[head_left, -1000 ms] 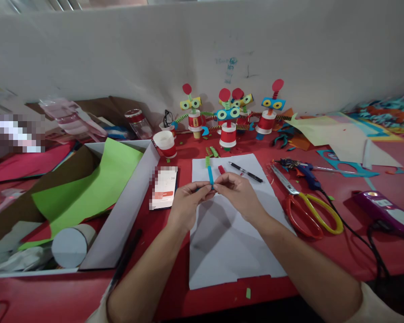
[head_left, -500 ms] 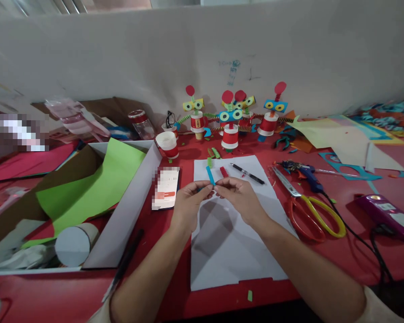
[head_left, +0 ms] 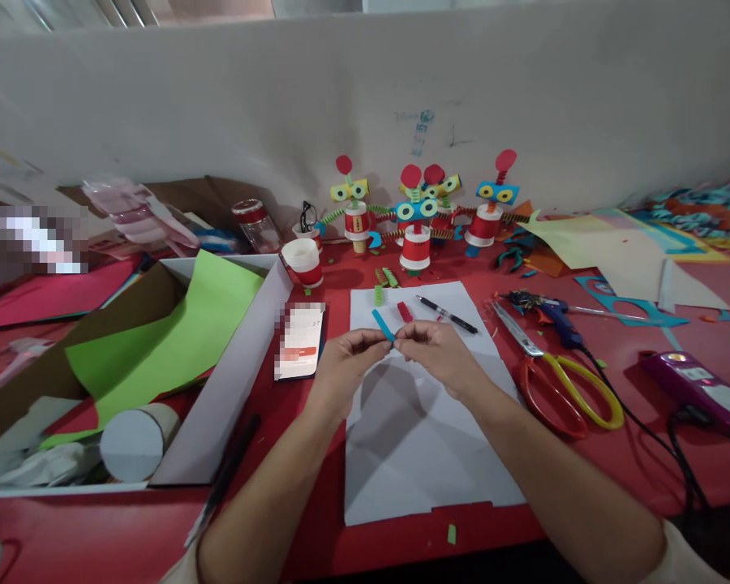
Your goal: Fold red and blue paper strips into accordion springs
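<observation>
A narrow blue paper strip is pinched between my two hands above a white sheet. My left hand has its fingers closed at the strip's lower end, and my right hand pinches the same end from the other side. The strip's free end points up and to the left. Just beyond my fingers lie a folded green piece, a folded red piece and a black pen. Two more folded green pieces rest past the sheet's far edge.
Left are a phone and a white box with green paper. Scissors, a glue gun and a purple device lie right. Paper-cup figures and cups stand at the back.
The blue strip has tilted further to the left, its free end now lower. Both hands have shifted slightly at its lower end, still pinching.
</observation>
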Available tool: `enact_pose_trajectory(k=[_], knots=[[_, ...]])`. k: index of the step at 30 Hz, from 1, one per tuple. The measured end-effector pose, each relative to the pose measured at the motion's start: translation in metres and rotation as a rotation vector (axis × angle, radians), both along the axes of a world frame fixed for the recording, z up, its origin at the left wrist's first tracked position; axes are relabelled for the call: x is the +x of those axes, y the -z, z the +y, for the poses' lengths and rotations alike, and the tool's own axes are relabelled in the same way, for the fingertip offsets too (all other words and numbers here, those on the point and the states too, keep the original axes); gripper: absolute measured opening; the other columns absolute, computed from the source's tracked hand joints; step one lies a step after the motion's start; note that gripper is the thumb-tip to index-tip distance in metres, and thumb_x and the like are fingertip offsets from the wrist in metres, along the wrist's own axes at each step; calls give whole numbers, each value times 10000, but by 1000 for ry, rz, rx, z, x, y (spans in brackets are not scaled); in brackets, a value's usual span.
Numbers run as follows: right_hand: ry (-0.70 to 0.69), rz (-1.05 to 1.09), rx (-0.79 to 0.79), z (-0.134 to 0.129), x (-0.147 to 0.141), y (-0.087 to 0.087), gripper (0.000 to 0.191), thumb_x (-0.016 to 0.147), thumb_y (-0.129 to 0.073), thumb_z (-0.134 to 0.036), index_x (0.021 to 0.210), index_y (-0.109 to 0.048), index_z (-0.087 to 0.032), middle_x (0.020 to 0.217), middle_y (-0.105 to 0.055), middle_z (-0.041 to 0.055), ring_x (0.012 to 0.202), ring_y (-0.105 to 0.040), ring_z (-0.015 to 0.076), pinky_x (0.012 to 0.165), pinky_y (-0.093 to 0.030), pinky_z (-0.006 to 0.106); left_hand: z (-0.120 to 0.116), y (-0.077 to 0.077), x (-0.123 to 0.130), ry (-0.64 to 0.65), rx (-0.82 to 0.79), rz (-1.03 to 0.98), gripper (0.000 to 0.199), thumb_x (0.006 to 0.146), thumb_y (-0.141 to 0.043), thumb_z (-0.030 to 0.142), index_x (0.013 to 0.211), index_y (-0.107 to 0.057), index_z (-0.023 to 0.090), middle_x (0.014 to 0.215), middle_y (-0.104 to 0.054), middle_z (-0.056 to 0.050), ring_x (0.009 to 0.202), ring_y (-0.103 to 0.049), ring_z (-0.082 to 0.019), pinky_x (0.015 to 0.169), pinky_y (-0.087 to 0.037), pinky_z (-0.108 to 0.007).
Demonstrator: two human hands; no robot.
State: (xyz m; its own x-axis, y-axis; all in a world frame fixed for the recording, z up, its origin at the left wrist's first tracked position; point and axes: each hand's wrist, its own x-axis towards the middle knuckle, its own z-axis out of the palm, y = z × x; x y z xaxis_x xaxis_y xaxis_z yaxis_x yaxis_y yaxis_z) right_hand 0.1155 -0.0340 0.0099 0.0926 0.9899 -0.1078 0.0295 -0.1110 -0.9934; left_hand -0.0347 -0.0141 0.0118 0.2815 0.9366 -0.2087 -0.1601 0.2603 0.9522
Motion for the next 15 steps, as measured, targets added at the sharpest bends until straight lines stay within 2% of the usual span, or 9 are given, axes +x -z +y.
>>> enact_pose_trajectory(k=[6,10,15], knots=[[-14,232,-8,-1,-7,2,154,643,-703,-300,730,-667,-178,656,-600,-20,636,-523,112,654,-398,272,2,6,4,-74,55,-130,98,627,-752,212,692,-698,165,698,-653,-2,674,-555,-103,702,-432,-245],[65,320,36,-3,-16,7,182,630,-733,-300,760,-674,-186,678,-613,-14,666,-538,122,665,-403,275,-1,9,10,-128,9,-255,107,616,-761,198,684,-684,168,701,-645,12,667,-554,-90,712,-435,-243],[116,394,30,-4,-17,8,148,633,-732,-299,705,-689,-177,643,-612,-12,634,-519,111,656,-384,277,-1,11,11,-134,-72,-322,149,592,-783,185,701,-682,166,707,-654,13,659,-569,-86,669,-440,-223]])
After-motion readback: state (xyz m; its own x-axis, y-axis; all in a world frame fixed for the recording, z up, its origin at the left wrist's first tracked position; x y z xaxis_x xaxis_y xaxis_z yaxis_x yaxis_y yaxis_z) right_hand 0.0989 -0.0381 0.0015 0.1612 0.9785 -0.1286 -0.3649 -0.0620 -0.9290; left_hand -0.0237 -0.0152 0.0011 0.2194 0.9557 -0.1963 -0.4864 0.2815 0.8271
